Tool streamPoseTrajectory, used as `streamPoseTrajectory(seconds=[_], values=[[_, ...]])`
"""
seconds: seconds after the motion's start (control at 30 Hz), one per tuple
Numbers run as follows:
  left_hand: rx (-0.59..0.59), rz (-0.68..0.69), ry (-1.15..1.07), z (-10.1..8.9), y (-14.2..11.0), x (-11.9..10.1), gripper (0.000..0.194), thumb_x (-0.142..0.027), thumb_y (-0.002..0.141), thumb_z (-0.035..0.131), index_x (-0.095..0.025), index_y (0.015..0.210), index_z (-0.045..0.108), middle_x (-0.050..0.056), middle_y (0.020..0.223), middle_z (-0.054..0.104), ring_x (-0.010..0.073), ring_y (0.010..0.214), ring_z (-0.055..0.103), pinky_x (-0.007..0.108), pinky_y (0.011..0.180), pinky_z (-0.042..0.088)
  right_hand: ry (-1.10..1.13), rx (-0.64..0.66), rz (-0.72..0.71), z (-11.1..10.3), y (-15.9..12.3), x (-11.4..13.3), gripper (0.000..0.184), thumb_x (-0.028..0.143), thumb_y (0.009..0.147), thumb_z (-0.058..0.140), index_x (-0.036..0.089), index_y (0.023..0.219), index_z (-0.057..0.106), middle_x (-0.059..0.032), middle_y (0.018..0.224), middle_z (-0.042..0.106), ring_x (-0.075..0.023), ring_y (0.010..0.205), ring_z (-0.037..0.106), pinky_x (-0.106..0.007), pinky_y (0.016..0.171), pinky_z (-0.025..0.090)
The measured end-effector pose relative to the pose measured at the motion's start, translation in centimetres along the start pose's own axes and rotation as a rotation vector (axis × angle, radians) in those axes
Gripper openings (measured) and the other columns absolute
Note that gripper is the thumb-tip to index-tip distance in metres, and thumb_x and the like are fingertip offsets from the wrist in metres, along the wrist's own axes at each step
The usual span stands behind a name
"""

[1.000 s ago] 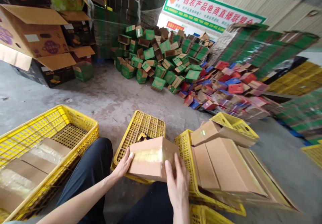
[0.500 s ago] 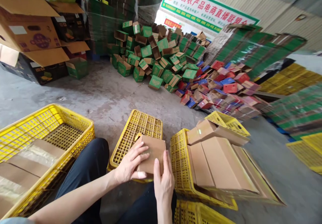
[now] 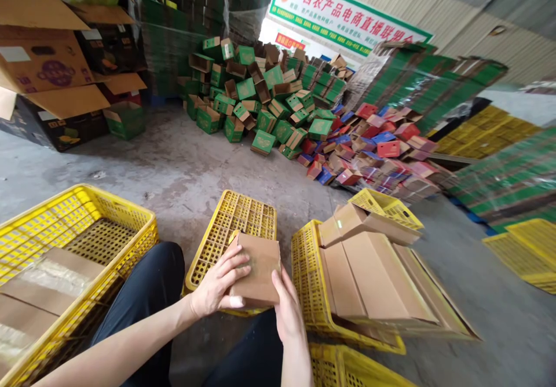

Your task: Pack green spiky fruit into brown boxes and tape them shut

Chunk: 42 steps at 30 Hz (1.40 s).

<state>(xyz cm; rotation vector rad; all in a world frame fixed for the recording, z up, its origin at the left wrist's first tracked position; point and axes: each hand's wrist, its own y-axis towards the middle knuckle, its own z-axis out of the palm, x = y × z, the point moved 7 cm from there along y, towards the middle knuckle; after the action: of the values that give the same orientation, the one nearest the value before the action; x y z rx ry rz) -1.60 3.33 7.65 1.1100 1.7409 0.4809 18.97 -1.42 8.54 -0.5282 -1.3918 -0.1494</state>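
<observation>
A small brown cardboard box [image 3: 257, 265] is between my hands, above the near end of an upturned yellow plastic crate [image 3: 247, 207]. My left hand [image 3: 221, 280] grips its left side, fingers over the upper face and thumb along the near edge. On the right edge, my right hand [image 3: 287, 303] holds the box with the fingertips near its corner; some of its fingers are hidden. A small yellow thing [image 3: 233, 237] shows at the box's far left corner, too covered to name.
At left, a yellow crate [image 3: 145, 219] holds taped cardboard [image 3: 47, 283]. Another yellow crate [image 3: 304, 259] at right bears flattened cardboard [image 3: 377, 271]. Beyond the floor lie piles of green boxes [image 3: 263, 142] and red and blue boxes [image 3: 388, 149]. Large cartons [image 3: 47, 62] stand far left.
My right hand has shifted from the box's near face to its right edge, fingers now further round the side. The left hand keeps its hold. The whole view has moved slightly.
</observation>
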Motion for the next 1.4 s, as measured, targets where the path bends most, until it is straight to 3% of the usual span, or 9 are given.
streamPoseTrajectory(seconds=[0.17, 0.27, 0.43, 0.6, 0.73, 0.83, 1.2, 1.3, 1.4], values=[[-0.01, 0.001, -0.011, 0.0, -0.2, 0.2, 0.072, -0.071, 0.098, 0.053, -0.019, 0.148, 0.056, 0.018, 0.152, 0.056, 0.0395, 0.159, 0.028, 0.061, 0.126, 0.035, 0.024, 0.103, 0.106, 1.4, 1.6, 0.5, 0.069, 0.072, 0.081, 0.075, 0.019, 0.125, 0.078, -0.0119, 0.123, 0.079, -0.0339, 0.129, 0.067, -0.051, 0.108, 0.055], [-0.01, -0.007, -0.026, 0.1, -0.1, 0.4, 0.07, -0.07, 0.099, 0.054, -0.02, 0.149, 0.055, 0.018, 0.152, 0.057, 0.0395, 0.159, 0.029, 0.062, 0.126, 0.035, -0.089, 0.157, 0.037, 2.2, 2.4, 1.3, 0.069, 0.076, 0.093, 0.055, 0.017, 0.116, 0.082, -0.0151, 0.116, 0.081, -0.0345, 0.127, 0.069, -0.054, 0.107, 0.055], [-0.015, -0.019, -0.022, 0.1, -0.3, 0.4, 0.071, -0.071, 0.098, 0.053, -0.021, 0.149, 0.056, 0.018, 0.151, 0.057, 0.0407, 0.158, 0.031, 0.062, 0.125, 0.036, -0.266, 0.081, -0.131, 1.8, 1.9, 1.7, 0.071, 0.071, 0.102, 0.037, 0.019, 0.115, 0.083, -0.0167, 0.112, 0.082, -0.0342, 0.125, 0.07, -0.057, 0.108, 0.053], [-0.023, -0.016, 0.002, 0.0, -0.6, 0.1, 0.07, -0.071, 0.1, 0.05, -0.021, 0.148, 0.056, 0.018, 0.152, 0.057, 0.0394, 0.158, 0.031, 0.061, 0.126, 0.036, -0.19, 0.032, -0.141, 0.4, -0.4, 0.2, 0.064, 0.066, 0.099, 0.052, 0.023, 0.144, 0.067, -0.0117, 0.137, 0.073, -0.0314, 0.131, 0.067, -0.053, 0.11, 0.053], [-0.038, -0.023, -0.004, 0.0, -0.6, 0.2, 0.07, -0.071, 0.101, 0.048, -0.02, 0.148, 0.056, 0.018, 0.153, 0.056, 0.0392, 0.159, 0.03, 0.062, 0.126, 0.036, -0.255, -0.111, -0.181, -0.7, -2.3, -0.8, 0.068, 0.067, 0.098, 0.056, 0.027, 0.152, 0.059, -0.0074, 0.158, 0.056, -0.03, 0.15, 0.049, -0.05, 0.119, 0.046], [-0.031, -0.03, -0.012, 0.2, -0.7, 0.3, 0.07, -0.071, 0.101, 0.048, -0.02, 0.148, 0.055, 0.018, 0.153, 0.056, 0.0398, 0.159, 0.029, 0.063, 0.125, 0.035, -0.345, -0.168, -0.226, -0.5, -3.1, -0.9, 0.072, 0.07, 0.096, 0.055, 0.025, 0.153, 0.058, -0.0071, 0.161, 0.053, -0.0309, 0.152, 0.045, -0.048, 0.123, 0.042], [-0.05, -0.034, -0.021, 0.1, -0.5, 0.5, 0.071, -0.072, 0.099, 0.051, -0.022, 0.149, 0.055, 0.018, 0.152, 0.056, 0.0411, 0.158, 0.032, 0.063, 0.124, 0.037, -0.698, -0.069, -0.386, 0.7, -2.4, 2.9, 0.067, 0.062, 0.103, 0.045, 0.022, 0.156, 0.054, -0.0089, 0.158, 0.055, -0.0298, 0.147, 0.052, -0.046, 0.121, 0.046], [-0.054, -0.021, -0.02, 0.1, -0.5, 0.4, 0.07, -0.071, 0.099, 0.051, -0.022, 0.15, 0.055, 0.018, 0.152, 0.056, 0.0416, 0.157, 0.033, 0.064, 0.123, 0.038, -0.787, -0.052, -0.433, 0.7, -2.9, 2.7, 0.068, 0.061, 0.103, 0.046, 0.026, 0.16, 0.048, -0.0061, 0.16, 0.053, -0.0292, 0.147, 0.053, -0.044, 0.119, 0.047], [-0.05, -0.014, -0.016, -0.1, -0.5, 0.3, 0.07, -0.071, 0.1, 0.05, -0.022, 0.15, 0.054, 0.018, 0.152, 0.056, 0.0413, 0.157, 0.032, 0.063, 0.123, 0.038, -0.683, -0.018, -0.422, 0.4, -3.2, 1.0, 0.072, 0.067, 0.103, 0.04, 0.029, 0.163, 0.042, -0.0044, 0.164, 0.049, -0.0284, 0.151, 0.047, -0.045, 0.122, 0.044]])
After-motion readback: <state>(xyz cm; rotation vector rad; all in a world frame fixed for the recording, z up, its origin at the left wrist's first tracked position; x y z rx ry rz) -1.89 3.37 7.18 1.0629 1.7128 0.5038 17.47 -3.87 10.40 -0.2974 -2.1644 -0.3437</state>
